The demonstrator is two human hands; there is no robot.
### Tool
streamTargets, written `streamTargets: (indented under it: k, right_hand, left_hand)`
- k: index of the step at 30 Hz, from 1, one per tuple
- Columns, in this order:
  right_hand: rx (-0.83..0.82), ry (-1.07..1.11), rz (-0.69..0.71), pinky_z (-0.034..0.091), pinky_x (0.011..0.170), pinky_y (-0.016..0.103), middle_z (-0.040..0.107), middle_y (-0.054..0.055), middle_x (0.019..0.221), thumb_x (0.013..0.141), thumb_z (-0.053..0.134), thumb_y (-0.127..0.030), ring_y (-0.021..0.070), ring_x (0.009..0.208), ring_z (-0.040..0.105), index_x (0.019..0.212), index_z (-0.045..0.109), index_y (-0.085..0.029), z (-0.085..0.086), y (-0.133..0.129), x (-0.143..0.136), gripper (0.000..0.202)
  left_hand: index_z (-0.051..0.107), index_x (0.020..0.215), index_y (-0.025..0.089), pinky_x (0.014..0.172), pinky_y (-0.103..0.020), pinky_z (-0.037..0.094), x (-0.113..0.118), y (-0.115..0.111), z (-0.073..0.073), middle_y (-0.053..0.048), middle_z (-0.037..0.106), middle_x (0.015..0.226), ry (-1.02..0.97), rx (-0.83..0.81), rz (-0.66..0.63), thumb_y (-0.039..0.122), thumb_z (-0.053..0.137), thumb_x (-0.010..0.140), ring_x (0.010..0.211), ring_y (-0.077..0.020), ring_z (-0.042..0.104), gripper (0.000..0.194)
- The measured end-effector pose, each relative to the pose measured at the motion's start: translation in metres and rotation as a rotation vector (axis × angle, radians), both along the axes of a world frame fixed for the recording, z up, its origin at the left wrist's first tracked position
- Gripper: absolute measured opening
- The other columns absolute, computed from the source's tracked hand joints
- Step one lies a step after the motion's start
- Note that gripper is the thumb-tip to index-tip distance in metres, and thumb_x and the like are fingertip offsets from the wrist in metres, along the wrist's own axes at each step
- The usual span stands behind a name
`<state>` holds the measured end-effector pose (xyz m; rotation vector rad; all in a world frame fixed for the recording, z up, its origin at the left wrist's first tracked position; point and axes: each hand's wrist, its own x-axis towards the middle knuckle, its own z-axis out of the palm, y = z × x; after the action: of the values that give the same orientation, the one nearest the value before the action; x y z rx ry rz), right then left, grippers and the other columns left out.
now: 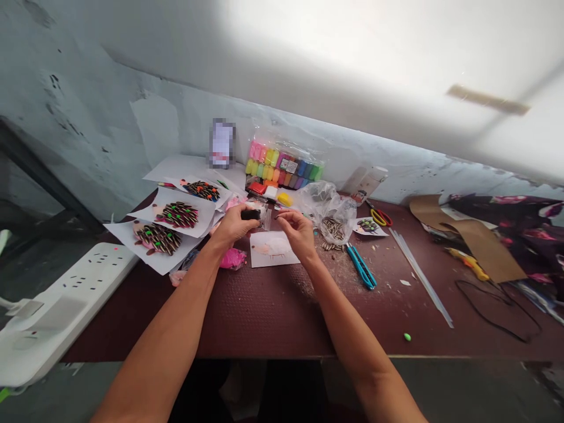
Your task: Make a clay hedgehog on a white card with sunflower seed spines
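Note:
My left hand (234, 226) is closed on a black lump (251, 215), which looks like soft modelling clay. My right hand (298, 231) is held in a pinch a little to the right, and a tiny dark speck shows at its fingertips, too small to name. Below and between the hands lies a white card (284, 260) with a hedgehog drawn on it, its body pale pink. A clear plastic wrapper (267, 218) shows between my hands. Beside my left wrist is a bright pink clay packet (233, 259).
Finished seed hedgehogs (176, 215) lie on papers at left, near a white power strip (94, 276). Behind stands a colourful clay pack (286, 164). To the right are a seed bag (337, 220), teal cutter (361, 267), scissors (381, 217), glue sticks (420, 276) and a yellow glue gun (469, 264).

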<state>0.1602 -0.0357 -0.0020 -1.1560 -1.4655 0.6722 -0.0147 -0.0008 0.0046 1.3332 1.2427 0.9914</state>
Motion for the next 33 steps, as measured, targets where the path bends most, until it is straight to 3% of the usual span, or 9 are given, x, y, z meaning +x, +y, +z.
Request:
streamTargets:
  k: [3, 6, 10, 12, 17, 22, 27, 33]
  right_hand:
    - [-0.099, 0.099, -0.010, 0.049, 0.072, 0.029, 0.070, 0.005, 0.093, 0.077, 0.067, -0.039, 0.0171, 0.081, 0.061, 0.081, 0.070, -0.020, -0.001, 0.004, 0.005, 0.020]
    - [-0.171, 0.133, -0.009, 0.046, 0.065, 0.028, 0.070, 0.003, 0.084, 0.074, 0.070, -0.041, 0.0145, 0.070, 0.057, 0.082, 0.070, -0.019, -0.003, 0.005, 0.006, 0.023]
    - [-0.193, 0.111, -0.015, 0.042, 0.059, 0.026, 0.066, 0.001, 0.074, 0.072, 0.069, -0.041, 0.0125, 0.063, 0.052, 0.078, 0.068, -0.019, -0.005, 0.004, 0.003, 0.022]
    - [-0.191, 0.095, -0.014, 0.041, 0.057, 0.025, 0.065, 0.001, 0.072, 0.072, 0.068, -0.040, 0.0118, 0.062, 0.050, 0.076, 0.068, -0.019, -0.005, 0.004, 0.001, 0.022]
    - [-0.202, 0.055, 0.017, 0.038, 0.054, 0.024, 0.062, 0.000, 0.069, 0.072, 0.066, -0.040, 0.0109, 0.059, 0.046, 0.073, 0.066, -0.019, -0.005, 0.003, -0.003, 0.021]
    - [-0.224, 0.018, 0.015, 0.038, 0.053, 0.023, 0.061, -0.001, 0.067, 0.072, 0.065, -0.040, 0.0106, 0.058, 0.046, 0.073, 0.066, -0.019, -0.007, 0.003, -0.003, 0.022]
    - [-0.238, -0.004, 0.019, 0.038, 0.052, 0.022, 0.061, -0.001, 0.066, 0.072, 0.065, -0.040, 0.0101, 0.057, 0.047, 0.074, 0.067, -0.018, -0.009, 0.003, -0.003, 0.022]
    - [-0.223, 0.025, 0.023, 0.038, 0.052, 0.023, 0.062, -0.001, 0.066, 0.071, 0.066, -0.041, 0.0102, 0.057, 0.047, 0.072, 0.067, -0.019, -0.010, 0.003, -0.003, 0.022]
  left_hand:
    - [0.063, 0.090, 0.014, 0.049, -0.022, 0.046, -0.003, 0.005, -0.007, 0.002, 0.060, 0.060, 0.068, 0.077, -0.010, 0.012, 0.063, 0.067, 0.050, -0.0126, 0.057, 0.023]
    - [0.066, 0.103, 0.013, 0.067, -0.027, 0.054, -0.001, 0.010, -0.015, -0.003, 0.069, 0.084, 0.106, 0.205, 0.044, 0.012, 0.062, 0.068, 0.068, -0.0148, 0.064, 0.035]
    - [0.061, 0.123, 0.012, 0.071, -0.030, 0.058, 0.006, 0.011, -0.021, -0.009, 0.070, 0.107, -0.021, 0.093, 0.023, 0.012, 0.053, 0.080, 0.073, -0.0139, 0.067, 0.044]
    - [0.063, 0.124, 0.014, 0.072, -0.032, 0.059, 0.008, 0.009, -0.021, -0.010, 0.070, 0.112, 0.011, 0.130, 0.037, 0.014, 0.054, 0.082, 0.077, -0.0157, 0.068, 0.042]
    - [0.071, 0.115, 0.020, 0.096, -0.040, 0.051, 0.003, 0.005, -0.016, -0.008, 0.072, 0.106, 0.460, 0.418, 0.148, 0.022, 0.066, 0.081, 0.102, -0.0264, 0.065, 0.035]
    - [0.065, 0.122, 0.017, 0.094, -0.040, 0.048, -0.001, 0.002, -0.016, -0.012, 0.067, 0.109, 0.770, 0.364, 0.181, 0.023, 0.062, 0.083, 0.106, -0.0299, 0.062, 0.040]
    - [0.067, 0.113, 0.021, 0.086, -0.038, 0.050, 0.001, 0.000, -0.015, -0.012, 0.063, 0.115, 0.821, 0.384, 0.215, 0.023, 0.063, 0.083, 0.102, -0.0299, 0.063, 0.030]
    - [0.071, 0.098, 0.018, 0.080, -0.035, 0.051, 0.002, 0.005, -0.019, -0.007, 0.071, 0.082, 0.564, 0.366, 0.132, 0.021, 0.062, 0.081, 0.084, -0.0256, 0.067, 0.020]
